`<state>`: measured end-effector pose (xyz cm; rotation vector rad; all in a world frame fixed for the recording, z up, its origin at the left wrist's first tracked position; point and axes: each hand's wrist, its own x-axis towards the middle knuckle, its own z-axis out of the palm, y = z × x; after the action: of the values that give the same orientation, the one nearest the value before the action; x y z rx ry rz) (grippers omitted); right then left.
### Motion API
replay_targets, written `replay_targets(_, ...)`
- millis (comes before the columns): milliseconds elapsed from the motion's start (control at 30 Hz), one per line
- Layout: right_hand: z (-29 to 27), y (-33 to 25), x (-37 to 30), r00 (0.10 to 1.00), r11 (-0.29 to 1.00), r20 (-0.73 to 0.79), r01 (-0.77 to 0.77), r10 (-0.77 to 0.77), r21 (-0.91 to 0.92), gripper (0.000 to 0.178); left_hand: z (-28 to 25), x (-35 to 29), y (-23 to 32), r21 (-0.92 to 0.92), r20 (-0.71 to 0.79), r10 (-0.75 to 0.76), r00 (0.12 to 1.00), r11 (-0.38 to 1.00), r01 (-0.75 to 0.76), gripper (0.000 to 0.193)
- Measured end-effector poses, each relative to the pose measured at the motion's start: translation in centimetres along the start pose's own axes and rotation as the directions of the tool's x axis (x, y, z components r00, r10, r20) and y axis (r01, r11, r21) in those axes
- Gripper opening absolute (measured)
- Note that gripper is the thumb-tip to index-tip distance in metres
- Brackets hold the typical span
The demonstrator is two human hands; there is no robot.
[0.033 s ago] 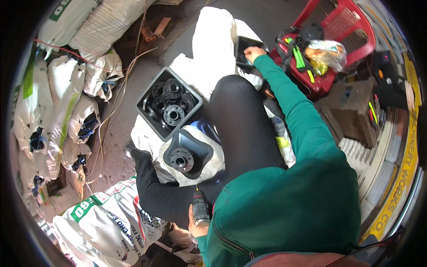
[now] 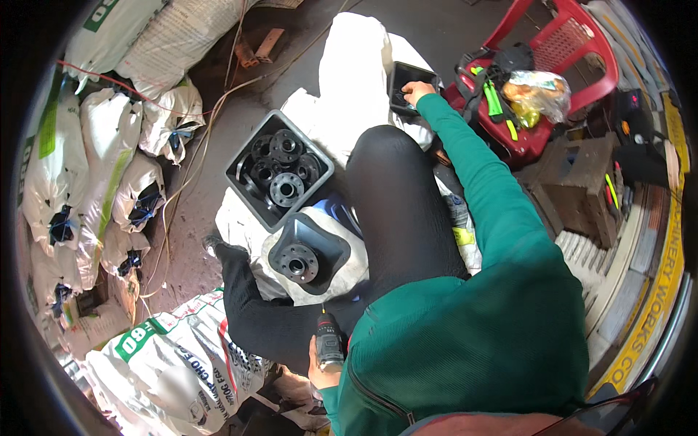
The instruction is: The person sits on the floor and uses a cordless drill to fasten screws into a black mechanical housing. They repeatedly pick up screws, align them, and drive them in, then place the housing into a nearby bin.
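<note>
Left grip [image 2: 320, 372] is wrapped around the drill [image 2: 329, 340], its long axis running forward; the flange [image 2: 298, 263] lies ahead and slightly left, apart from the bit [image 2: 323, 309]. Right grip [image 2: 418, 92], farther off, is over the bin [image 2: 414, 71]; whether it pinches anything, I cannot tell.

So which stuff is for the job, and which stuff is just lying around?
Probably for the job:
power drill, in the left fingers
small black box, right fingers at it
grey bin of black round parts
another round part on the grey stand

Probably just lying about:
red chair
clear bag on it
white sacks
brown box
</note>
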<state>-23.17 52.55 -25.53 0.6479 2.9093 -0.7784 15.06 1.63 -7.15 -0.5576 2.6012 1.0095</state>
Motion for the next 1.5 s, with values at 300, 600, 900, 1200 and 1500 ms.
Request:
replay_targets(300, 6.6, 1.3, 7.3, 0.907, 0.912, 0.146, -0.367, 0.395, -0.183, 0.047, 0.4, 1.4, 1.5, 0.123, 0.036, -0.014, 0.999, 0.992, 0.009, 0.084)
replay_targets(600, 8.2, 3.1, 7.8, 0.968, 0.958, 0.094, -0.211, 0.232, -0.197, 0.038, 0.6, 1.8, 1.8, 0.231, 0.053, -0.099, 0.994, 0.969, 0.084, 0.085)
replay_targets(900, 6.1, 4.1, 11.0, 0.934, 0.949, 0.309, -0.082, 0.18, -0.305, 0.034, 1.0, 1.3, 1.3, 0.307, -0.003, 0.007, 1.0, 0.952, -0.006, 0.08)
replay_targets(1200, 4.2, 5.1, 6.9, 0.873, 0.461, 0.469, -0.473, 0.133, 0.751, 0.032, 0.8, 1.5, 1.0, 0.269, 0.07, -0.105, 0.992, 0.96, 0.083, 0.081)
replay_targets(1500, 1.3, 3.1, 3.5, 0.844, -0.178, 0.459, -0.425, 0.277, 0.888, 0.032, 0.8, 1.1, 0.6, 0.245, 0.039, -0.063, 0.997, 0.968, 0.052, 0.076)
